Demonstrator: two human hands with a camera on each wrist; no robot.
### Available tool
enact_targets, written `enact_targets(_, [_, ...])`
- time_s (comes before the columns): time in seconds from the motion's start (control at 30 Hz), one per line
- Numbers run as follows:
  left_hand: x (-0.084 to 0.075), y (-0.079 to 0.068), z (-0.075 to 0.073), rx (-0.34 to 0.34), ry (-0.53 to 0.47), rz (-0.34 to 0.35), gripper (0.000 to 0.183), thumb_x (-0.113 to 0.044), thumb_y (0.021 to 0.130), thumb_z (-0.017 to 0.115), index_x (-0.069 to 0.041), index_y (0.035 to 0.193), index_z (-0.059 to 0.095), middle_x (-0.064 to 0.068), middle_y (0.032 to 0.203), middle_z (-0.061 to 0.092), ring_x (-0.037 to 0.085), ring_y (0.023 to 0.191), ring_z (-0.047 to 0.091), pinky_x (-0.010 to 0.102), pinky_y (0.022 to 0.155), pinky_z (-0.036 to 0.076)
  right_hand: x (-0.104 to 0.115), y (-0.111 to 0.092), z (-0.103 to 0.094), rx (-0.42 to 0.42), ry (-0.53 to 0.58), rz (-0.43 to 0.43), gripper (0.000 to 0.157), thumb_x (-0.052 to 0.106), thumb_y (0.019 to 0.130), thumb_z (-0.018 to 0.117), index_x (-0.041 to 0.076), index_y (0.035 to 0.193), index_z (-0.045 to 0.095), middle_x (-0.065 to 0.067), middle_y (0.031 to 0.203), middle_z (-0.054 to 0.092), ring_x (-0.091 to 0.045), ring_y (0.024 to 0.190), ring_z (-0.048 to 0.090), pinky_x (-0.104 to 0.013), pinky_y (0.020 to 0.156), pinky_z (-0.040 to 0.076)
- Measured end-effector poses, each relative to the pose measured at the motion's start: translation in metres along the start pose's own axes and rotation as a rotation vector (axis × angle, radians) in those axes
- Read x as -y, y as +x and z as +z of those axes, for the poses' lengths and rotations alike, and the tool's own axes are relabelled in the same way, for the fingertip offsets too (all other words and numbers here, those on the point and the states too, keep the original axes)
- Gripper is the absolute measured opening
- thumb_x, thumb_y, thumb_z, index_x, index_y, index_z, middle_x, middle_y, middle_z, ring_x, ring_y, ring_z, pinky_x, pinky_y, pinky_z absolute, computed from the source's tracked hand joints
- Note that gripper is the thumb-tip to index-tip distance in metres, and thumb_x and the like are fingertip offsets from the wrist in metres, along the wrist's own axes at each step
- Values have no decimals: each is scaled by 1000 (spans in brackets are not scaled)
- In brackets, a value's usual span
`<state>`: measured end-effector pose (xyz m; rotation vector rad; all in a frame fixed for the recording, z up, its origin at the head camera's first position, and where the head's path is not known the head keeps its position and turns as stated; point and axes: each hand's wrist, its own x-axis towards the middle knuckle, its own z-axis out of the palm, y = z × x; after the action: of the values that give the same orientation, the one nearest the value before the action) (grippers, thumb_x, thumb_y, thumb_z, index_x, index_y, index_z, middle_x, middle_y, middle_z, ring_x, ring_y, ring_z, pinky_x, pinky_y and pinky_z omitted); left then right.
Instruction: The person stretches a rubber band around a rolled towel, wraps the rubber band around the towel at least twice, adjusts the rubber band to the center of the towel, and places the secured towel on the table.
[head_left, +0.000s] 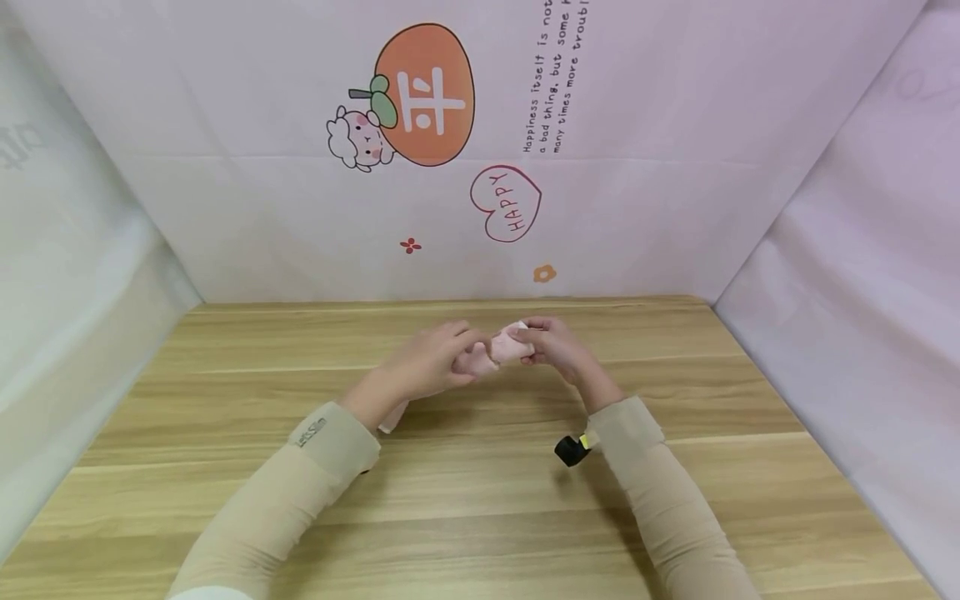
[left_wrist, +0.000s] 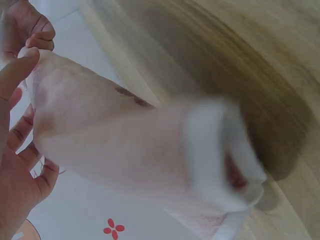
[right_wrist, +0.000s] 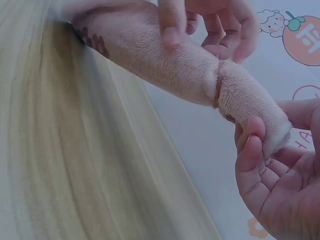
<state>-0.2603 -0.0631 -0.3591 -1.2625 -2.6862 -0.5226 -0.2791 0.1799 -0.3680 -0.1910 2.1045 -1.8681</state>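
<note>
A pink terry towel (head_left: 512,345) with white edges is held up above the table, gathered into a long roll. My left hand (head_left: 427,360) grips it along its length, thumb on one side and fingers on the other. At its narrow end my right hand (head_left: 558,346) pinches the white-edged tip between thumb and fingers. A thin brown band or line (right_wrist: 218,85) runs across the roll between the two hands. Dark brown marks show on the cloth in the right wrist view. Towards the left forearm the towel's loose end (left_wrist: 215,155) hangs down, flared and blurred.
The wood-grain table (head_left: 480,517) lies under both arms. Behind it stands a white printed backdrop (head_left: 300,225), with white cloth walls (head_left: 862,333) at the sides. A black device with a yellow part (head_left: 572,451) sits by the right cuff.
</note>
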Motion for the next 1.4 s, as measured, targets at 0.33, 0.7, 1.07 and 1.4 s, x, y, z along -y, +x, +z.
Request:
enact_targets(0.33, [7,-4,5,46,10,-72,52,-7,83,85,-7,127,57,10,126,62,27,112,62,42,93,52,-5,0,-1,8,34,20,36,14,105,56,-9,133,55,-2,90,64,-8,64,60,-23,62,53])
enact_targets(0.7, [17,-5,0,19,-198,-144,45,4,83,77,-2,126,61,12,123,66,26,109,62,43,97,49,-10,-3,-9,180,-153,-178,63,2,94,72,2,151,45,-19,137,53,-28,111,63,-53,97,51])
enact_targets(1.07, [19,-8,-5,54,-314,-236,43,0,87,75,-9,127,63,8,123,64,25,108,58,46,95,46,-10,-6,0,122,-211,-334,39,-8,87,74,-5,126,68,-20,130,64,-23,104,60,-30,85,54])
enact_targets(1.4, [24,-14,-8,21,-101,-266,49,-24,84,84,-16,126,61,5,130,58,30,125,51,58,102,40,-17,-4,-3,28,-132,-250,32,2,95,70,-8,124,64,-10,104,68,-19,94,66,-44,93,55])
